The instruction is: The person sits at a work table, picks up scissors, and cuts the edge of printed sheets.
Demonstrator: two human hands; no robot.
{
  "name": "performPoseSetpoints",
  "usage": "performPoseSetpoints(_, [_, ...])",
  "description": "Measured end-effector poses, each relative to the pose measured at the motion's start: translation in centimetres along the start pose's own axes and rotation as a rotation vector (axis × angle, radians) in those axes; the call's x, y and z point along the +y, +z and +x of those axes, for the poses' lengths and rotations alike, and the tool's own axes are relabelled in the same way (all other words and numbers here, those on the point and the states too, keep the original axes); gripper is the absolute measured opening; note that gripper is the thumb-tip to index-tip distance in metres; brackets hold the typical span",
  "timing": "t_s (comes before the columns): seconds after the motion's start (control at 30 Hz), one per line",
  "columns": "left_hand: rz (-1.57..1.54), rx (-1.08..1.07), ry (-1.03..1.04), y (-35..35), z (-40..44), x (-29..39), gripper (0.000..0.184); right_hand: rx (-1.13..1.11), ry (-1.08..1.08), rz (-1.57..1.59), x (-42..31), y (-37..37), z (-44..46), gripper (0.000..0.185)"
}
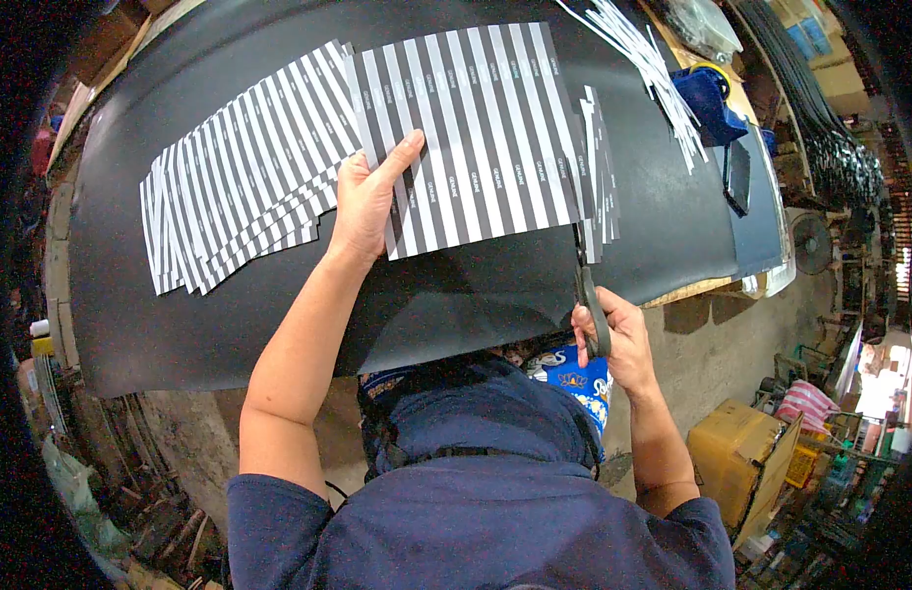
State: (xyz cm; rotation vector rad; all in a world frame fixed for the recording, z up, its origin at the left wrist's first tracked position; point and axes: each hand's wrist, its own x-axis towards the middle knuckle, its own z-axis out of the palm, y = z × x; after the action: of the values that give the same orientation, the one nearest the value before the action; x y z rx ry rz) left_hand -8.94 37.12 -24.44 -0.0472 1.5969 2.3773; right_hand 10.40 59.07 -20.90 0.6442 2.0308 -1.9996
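My left hand (pixel 369 197) pinches a black-and-white striped sheet (pixel 476 128) by its left side, thumb on top. Small lettering repeats along the dark stripes. My right hand (pixel 616 339) is closed round the dark handles of a pair of scissors (pixel 591 305). The scissors point away from me, and their blades meet the sheet's lower right corner. Further left, a fanned pile of similar striped sheets (pixel 249 167) lies on the black table surface (pixel 426 305). Just beyond the held sheet's right edge lie several cut strips (pixel 596 177), partly hidden.
Thin white strips (pixel 648 74) are heaped at the back right, beside a blue pouch (pixel 710 103) and a dark phone-like object (pixel 737 179). On the floor at right stands a cardboard box (pixel 741 462). A fan (pixel 812 241) is beyond the table's right end.
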Motion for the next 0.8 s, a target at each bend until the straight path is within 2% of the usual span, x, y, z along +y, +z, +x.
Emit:
performPoseSetpoints(0.37, [0.038, -0.031, 0.0, 0.3, -0.4, 0.4, 0.025, -0.074, -0.043, 0.061, -0.2, 0.0, 0.6, 0.023])
performPoseSetpoints(0.47, [0.087, -0.07, -0.069, 0.3, -0.6, 0.1, 0.029, -0.061, -0.067, 0.03, -0.5, -0.1, 1.2, 0.024])
performPoseSetpoints(0.8, [0.01, -0.096, -0.054, 1.1, -1.4, 0.4, 0.023, -0.005, -0.182, 0.016, -0.6, 0.1, 2.7, 0.026])
